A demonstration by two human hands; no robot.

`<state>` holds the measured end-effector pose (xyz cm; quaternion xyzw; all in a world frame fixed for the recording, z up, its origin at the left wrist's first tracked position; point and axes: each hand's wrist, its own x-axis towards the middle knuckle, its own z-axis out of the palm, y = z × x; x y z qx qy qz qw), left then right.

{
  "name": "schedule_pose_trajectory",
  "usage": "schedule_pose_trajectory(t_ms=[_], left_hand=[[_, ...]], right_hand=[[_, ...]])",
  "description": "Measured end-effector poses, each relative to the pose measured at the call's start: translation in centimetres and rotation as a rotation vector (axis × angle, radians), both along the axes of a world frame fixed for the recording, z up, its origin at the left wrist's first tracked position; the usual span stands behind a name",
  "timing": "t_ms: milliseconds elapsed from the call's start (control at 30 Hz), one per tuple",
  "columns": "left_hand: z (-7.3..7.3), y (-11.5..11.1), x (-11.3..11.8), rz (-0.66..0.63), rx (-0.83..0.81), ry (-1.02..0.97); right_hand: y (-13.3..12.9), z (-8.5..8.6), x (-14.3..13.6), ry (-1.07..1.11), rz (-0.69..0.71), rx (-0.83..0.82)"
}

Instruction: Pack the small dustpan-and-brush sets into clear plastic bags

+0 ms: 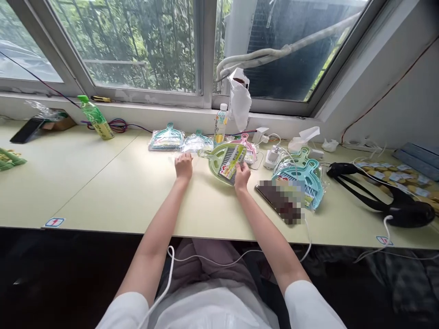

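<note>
My right hand (242, 177) grips the lower right edge of a light green dustpan (216, 160), thumb on a printed label card (231, 165). A brush with dark bristles lies against the pan beneath the card. To the left, my left hand (184, 166) is closed, its knuckles up, near the pan's handle. What its fingers hold, if anything, is hidden; a faint clear film shows beside it. Just beyond it lie a bagged blue dustpan set (198, 142) and a stack of bagged blue-green sets (167, 138). A pink set (247, 151) lies behind the green pan.
Bagged green and blue dustpan sets (302, 176) are piled at right, beside a phone (279, 201) with a white cable. A black strapped device (394, 205) lies farther right. Bottles (220, 124), a green-capped one (96, 118) and a charger (272, 156) line the back.
</note>
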<state>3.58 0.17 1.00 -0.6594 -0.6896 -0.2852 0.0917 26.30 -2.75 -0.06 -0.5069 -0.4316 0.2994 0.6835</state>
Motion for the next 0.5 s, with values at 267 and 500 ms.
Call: schedule_pose_trajectory(t_ms=[267, 500], left_hand=[[-0.2, -0.8, -3.3, -0.007, 0.071, -0.131], [-0.6, -0.8, -2.4, -0.154, -0.046, 0.017]], right_hand=[[0.9, -0.3, -0.4, 0.274, 0.139, -0.052], [-0.2, 0.3, -1.3, 0.269, 0.123, -0.029]])
